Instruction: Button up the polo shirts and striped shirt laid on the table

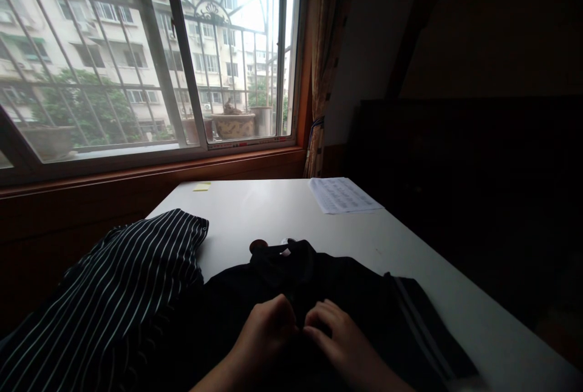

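A black shirt [359, 282] with a collar lies spread on the white table, its collar toward the window. Grey stripes run along its right sleeve. Over the middle of its front, just below the collar, my left hand [273, 322] and my right hand [330, 325] are close together. Fingers of both hands are curled, thumbs bent in, pinching at the dark cloth of the shirt front. The exact bit of cloth between the fingertips is too dark to make out.
A black-and-white striped garment [150, 270] hangs over the table's left edge. Behind the collar sit a brown round object [259, 245] and a small whitish one [288, 240]. Printed sheets [344, 194] and yellow sticky notes [201, 186] lie on the table's [255, 209] far side, before a window [228, 45].
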`<state>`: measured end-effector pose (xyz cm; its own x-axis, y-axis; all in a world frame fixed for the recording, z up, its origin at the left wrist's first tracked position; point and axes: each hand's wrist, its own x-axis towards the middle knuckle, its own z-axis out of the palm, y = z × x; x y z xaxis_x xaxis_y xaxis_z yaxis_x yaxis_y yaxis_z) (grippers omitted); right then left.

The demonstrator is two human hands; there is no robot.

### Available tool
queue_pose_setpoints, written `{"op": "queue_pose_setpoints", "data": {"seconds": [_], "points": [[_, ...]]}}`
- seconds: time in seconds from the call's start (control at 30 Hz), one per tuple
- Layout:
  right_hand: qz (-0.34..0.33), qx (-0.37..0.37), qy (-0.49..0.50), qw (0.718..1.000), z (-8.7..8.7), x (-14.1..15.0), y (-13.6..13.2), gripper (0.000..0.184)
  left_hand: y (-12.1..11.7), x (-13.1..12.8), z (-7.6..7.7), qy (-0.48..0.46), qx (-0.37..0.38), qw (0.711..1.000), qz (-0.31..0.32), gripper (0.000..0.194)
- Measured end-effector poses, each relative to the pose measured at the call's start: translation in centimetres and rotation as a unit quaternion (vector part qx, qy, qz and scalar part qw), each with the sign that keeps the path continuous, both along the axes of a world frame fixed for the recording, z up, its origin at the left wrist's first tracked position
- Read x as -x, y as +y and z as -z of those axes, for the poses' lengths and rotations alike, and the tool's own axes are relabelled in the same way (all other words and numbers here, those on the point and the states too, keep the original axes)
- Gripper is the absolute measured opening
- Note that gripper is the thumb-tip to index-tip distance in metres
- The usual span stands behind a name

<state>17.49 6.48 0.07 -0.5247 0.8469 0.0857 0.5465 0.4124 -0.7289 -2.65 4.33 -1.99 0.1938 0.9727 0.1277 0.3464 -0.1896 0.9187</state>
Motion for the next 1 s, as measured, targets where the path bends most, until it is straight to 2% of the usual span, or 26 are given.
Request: {"op": "queue_pose_setpoints", "data": {"seconds": [1.0], "points": [[0.008,0.015,-0.025,1.000,-0.01,0.16,0.25,0.008,-0.08,0.02,-0.53,0.013,0.005,1.000,0.000,0.013]]}}
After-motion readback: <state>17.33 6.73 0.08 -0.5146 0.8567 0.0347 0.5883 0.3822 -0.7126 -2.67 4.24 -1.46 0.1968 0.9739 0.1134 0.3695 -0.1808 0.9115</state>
